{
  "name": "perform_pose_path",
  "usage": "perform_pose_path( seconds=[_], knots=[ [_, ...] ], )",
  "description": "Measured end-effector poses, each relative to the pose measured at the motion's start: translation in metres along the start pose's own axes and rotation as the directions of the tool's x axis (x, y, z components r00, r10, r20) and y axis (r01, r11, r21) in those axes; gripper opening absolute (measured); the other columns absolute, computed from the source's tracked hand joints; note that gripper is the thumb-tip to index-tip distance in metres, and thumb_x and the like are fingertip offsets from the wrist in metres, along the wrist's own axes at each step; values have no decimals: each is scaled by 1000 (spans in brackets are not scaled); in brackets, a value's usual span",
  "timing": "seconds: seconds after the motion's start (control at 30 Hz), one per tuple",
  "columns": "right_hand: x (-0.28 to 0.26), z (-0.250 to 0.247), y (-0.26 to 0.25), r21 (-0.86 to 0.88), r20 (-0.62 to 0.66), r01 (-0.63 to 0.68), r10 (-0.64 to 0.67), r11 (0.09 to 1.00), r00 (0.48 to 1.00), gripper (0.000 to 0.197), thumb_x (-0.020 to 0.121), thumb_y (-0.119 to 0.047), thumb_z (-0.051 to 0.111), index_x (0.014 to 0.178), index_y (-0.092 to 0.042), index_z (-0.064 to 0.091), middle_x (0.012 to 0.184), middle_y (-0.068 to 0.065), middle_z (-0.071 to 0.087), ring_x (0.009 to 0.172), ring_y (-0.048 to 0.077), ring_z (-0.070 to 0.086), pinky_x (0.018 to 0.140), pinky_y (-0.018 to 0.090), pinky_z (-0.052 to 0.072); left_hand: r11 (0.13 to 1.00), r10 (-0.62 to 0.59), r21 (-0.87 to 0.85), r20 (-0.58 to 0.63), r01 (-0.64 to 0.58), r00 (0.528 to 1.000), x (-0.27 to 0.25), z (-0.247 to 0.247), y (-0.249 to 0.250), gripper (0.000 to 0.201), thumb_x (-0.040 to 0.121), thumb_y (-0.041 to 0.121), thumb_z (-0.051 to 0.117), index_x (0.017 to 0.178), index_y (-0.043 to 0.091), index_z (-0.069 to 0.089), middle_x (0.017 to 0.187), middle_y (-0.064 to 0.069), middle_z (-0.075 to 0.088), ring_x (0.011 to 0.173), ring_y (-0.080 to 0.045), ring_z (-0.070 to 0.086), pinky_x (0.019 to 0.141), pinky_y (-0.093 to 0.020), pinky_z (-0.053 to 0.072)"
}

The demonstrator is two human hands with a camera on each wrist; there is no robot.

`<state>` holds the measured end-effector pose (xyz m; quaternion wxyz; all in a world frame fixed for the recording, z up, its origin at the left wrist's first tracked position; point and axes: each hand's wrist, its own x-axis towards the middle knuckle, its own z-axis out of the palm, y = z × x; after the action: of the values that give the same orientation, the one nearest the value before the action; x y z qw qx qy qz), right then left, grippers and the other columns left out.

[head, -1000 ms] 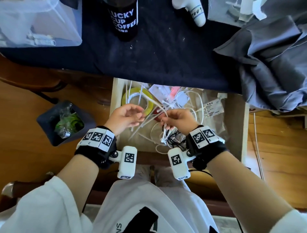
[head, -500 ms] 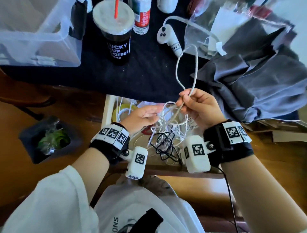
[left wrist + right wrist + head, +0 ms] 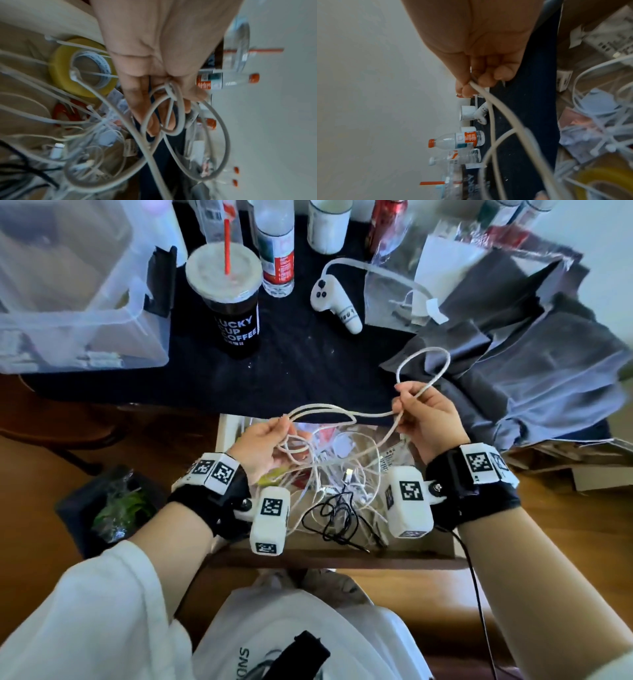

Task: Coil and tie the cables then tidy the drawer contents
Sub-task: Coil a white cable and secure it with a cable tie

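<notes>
I have both hands raised above the open wooden drawer, each clamped on the same thick white cable. My left hand pinches a couple of gathered loops between thumb and fingers, with turns draped over the fingers in the left wrist view, so it seems to serve as the core the coil builds on. My right hand has its fingers curled round the cable further along, a free loop standing up above the fist and over the dark tablecloth; I judge this hand feeds each next turn across. The hands are well apart, the cable sagging between them, which keeps the working length free of the heap below. That heap is the trouble: a tangle of thin white cords and cable ties fills the drawer, with a thin black wire snarled near its front edge and a yellow roll of tape at the left. The held cable trails down into this mess, so it may snag as it is drawn up. Beyond the drawer stand a black lidded coffee cup, clear bottles and a white handheld controller, with crumpled grey cloth just beside the raised loop.
</notes>
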<state>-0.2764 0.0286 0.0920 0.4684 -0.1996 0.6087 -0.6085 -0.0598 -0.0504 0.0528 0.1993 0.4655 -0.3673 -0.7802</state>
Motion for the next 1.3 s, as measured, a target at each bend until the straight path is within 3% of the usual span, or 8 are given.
perform_pose_path(
  seconds=[0.2,0.43,0.67,0.83,0.97,1.07,1.23,1.3],
  knots=[
    [-6,-6,10,-39,-48,-74,72,997,996,22,95,2,43,85,-15,52,49,-9,59,44,2,53,49,14,46,999,43,-22,51,-42,998,-9,5,16,34,101,22,32,75,6,46,74,-5,73,61,-17,69,53,-28,57],
    [-15,-9,16,-36,-83,-159,156,987,984,32,86,15,49,106,-11,45,71,3,63,46,5,61,50,17,53,992,123,-40,74,-120,990,-11,11,20,33,101,20,35,76,6,50,92,-8,72,76,-21,70,75,-35,59],
    [-16,-25,34,-412,-68,-225,217,883,974,46,81,15,57,123,4,43,79,7,57,59,15,59,59,27,51,979,191,-85,78,-184,978,-14,26,29,32,101,20,35,78,5,50,106,-14,66,88,-23,66,81,-38,57],
    [-13,-31,33,-535,-275,-91,-71,840,959,47,74,-1,71,107,-18,42,73,-4,48,69,17,52,74,40,49,982,189,-35,117,-186,975,-17,28,33,32,101,22,33,77,7,47,94,-9,71,77,-21,69,72,-34,59],
    [-8,-10,7,-501,-110,161,-248,850,963,23,84,-5,64,89,-24,51,67,-7,51,56,3,48,58,21,41,982,179,17,187,-186,966,-21,31,39,33,102,20,28,75,8,43,78,-3,72,64,-18,67,60,-32,57],
    [-3,15,-7,-567,105,284,-275,773,956,21,89,-5,56,94,-25,62,84,-9,62,74,4,58,74,25,51,981,163,69,231,-183,959,-24,36,43,34,102,20,29,74,8,42,75,-4,71,62,-16,67,59,-33,56],
    [-6,38,-14,-626,362,188,69,757,930,19,93,-13,56,102,-3,69,94,19,69,80,19,58,80,35,49,969,216,71,216,-236,952,-28,40,48,31,102,22,30,77,9,43,78,-3,70,64,-17,67,55,-30,57],
    [-10,39,-14,-631,396,210,78,747,915,12,89,-13,60,90,-11,72,88,16,69,76,18,58,77,32,49,969,229,51,194,-243,954,-30,39,48,30,102,23,30,79,8,42,74,-1,68,63,-15,68,53,-29,56]
  ],
)
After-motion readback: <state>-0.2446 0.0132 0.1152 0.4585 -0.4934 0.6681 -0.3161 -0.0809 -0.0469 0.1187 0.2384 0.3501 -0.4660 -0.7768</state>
